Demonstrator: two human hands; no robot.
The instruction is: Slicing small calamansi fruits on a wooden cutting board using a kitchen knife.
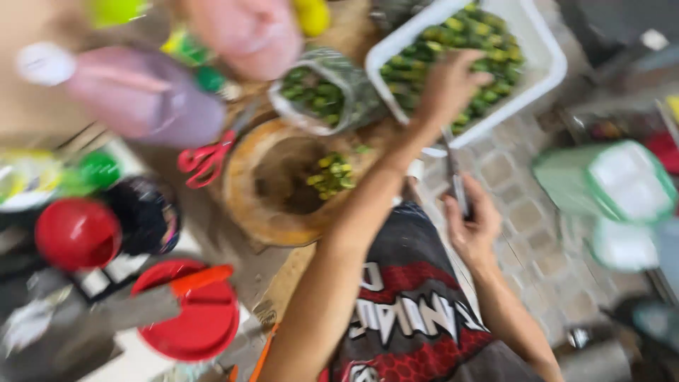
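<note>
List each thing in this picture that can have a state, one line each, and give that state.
Left hand: reaching into the white rectangular tray, on the green pieces.
Right hand: closed around a thin metal blade.
White rectangular tray: filled with green pieces.
Round wooden block: a few green pieces in its hollow.
Red-handled scissors: lying shut.

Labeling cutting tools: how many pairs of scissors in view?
2. The red-handled scissors lie left of the wooden bowl. A second pair of scissors is in the right hand, blades up. Heavy blur; others may be hidden.
</note>
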